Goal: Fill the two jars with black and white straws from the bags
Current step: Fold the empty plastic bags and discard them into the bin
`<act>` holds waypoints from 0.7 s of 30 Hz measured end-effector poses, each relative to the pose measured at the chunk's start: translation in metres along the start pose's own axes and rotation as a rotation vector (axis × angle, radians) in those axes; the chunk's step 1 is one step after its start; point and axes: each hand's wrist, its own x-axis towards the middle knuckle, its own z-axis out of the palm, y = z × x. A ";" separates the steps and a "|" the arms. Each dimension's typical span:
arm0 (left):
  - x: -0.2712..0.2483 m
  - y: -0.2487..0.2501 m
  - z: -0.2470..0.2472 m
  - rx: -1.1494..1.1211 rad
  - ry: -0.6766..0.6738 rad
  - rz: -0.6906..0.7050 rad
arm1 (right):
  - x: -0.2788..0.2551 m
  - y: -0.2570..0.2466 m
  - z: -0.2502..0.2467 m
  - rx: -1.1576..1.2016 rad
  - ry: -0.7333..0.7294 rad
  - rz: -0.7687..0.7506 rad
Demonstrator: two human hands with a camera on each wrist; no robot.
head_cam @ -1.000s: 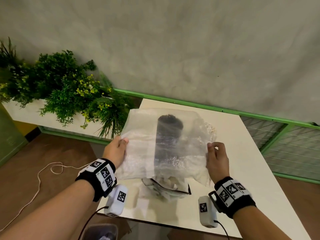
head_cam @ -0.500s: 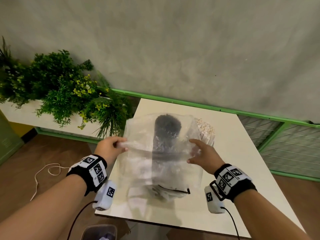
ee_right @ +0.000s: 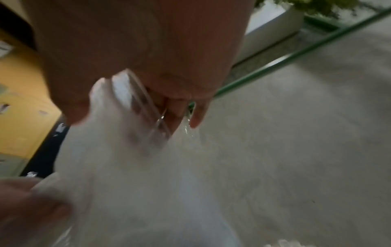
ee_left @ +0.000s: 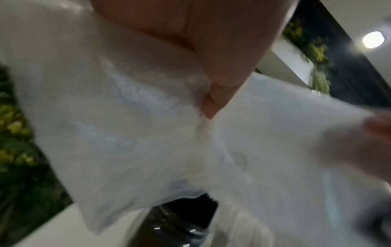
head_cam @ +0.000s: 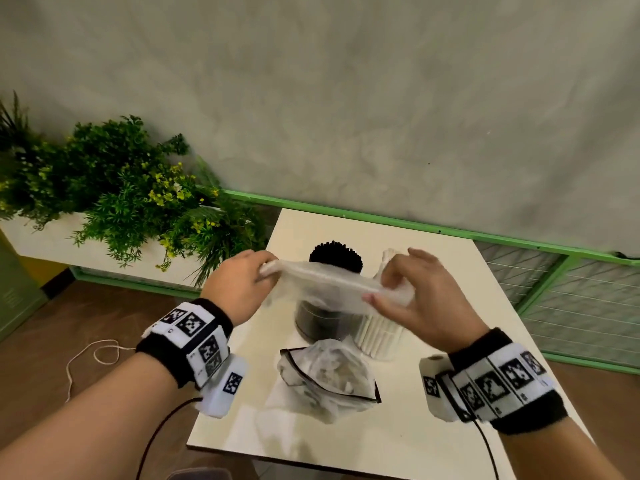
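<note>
Wall point(head_cam: 346, 98) — grey, mottled; fills the upper half of the head view.

Plants point(head_cam: 114, 192) — green with yellow sprigs, in a white planter at left of frame.

Counter point(head_cam: 433, 410) — cream top, lower centre, its far edge against a green rail point(head_cam: 381, 220).

Empty plastic bag point(head_cam: 329, 285) — clear, folded into a flat strip, held level above the jars at centre frame (blurred white in both wrist views).

Left hand point(head_cam: 239, 285) — fingers curled, pinching the strip's left end.

Right hand point(head_cam: 419, 299) — thumb and fingers pinching the right end; the right wrist view shows the plastic bunched under the fingers point(ee_right: 175, 110).

Jar of black straws point(head_cam: 332, 299) — upright, centre of counter, straw tips showing above the strip; partly screened by it.

Jar of white straws point(head_cam: 381, 334) — upright, just right of the black one, touching or nearly so (cannot tell which).

Second bag point(head_cam: 329, 382) — crumpled, dark-edged, lying on the counter nearer the bottom of frame than the jars.

White cord point(head_cam: 90, 355) — looped on the brown floor, lower left.
</note>
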 end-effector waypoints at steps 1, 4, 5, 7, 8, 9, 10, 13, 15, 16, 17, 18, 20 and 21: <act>-0.002 0.003 -0.003 -0.131 -0.035 -0.032 | -0.006 -0.008 -0.002 0.083 -0.089 0.048; -0.013 0.026 -0.009 -0.500 -0.115 -0.143 | -0.023 -0.022 0.015 0.512 -0.201 0.276; -0.018 0.035 -0.008 -0.632 -0.155 -0.202 | -0.026 -0.022 0.025 0.529 -0.197 0.331; -0.024 0.049 0.000 -0.925 -0.286 -0.311 | -0.031 -0.022 0.048 0.440 -0.209 0.368; -0.027 0.054 0.006 -1.049 -0.364 -0.339 | -0.032 -0.025 0.057 0.420 -0.214 0.372; -0.029 0.058 0.011 -1.160 -0.422 -0.370 | -0.032 -0.027 0.066 0.411 -0.203 0.381; -0.032 0.062 0.014 -1.258 -0.454 -0.397 | -0.031 -0.029 0.073 0.409 -0.174 0.391; -0.037 0.072 0.016 -1.496 -0.498 -0.396 | -0.023 -0.030 0.088 0.528 -0.062 0.444; -0.039 0.075 0.014 -1.552 -0.516 -0.370 | -0.022 -0.028 0.093 0.698 -0.014 0.496; -0.039 0.072 0.015 -1.550 -0.523 -0.379 | -0.023 -0.026 0.092 0.722 0.002 0.527; -0.037 0.071 0.013 -1.532 -0.504 -0.382 | -0.024 -0.024 0.090 0.712 0.018 0.557; -0.034 0.070 0.011 -1.467 -0.448 -0.373 | -0.026 -0.022 0.088 0.691 0.034 0.588; -0.030 0.064 0.009 -1.250 -0.286 -0.289 | -0.028 -0.015 0.082 0.656 0.075 0.658; -0.031 0.061 0.009 -1.104 -0.163 -0.213 | -0.029 -0.012 0.079 0.627 0.081 0.684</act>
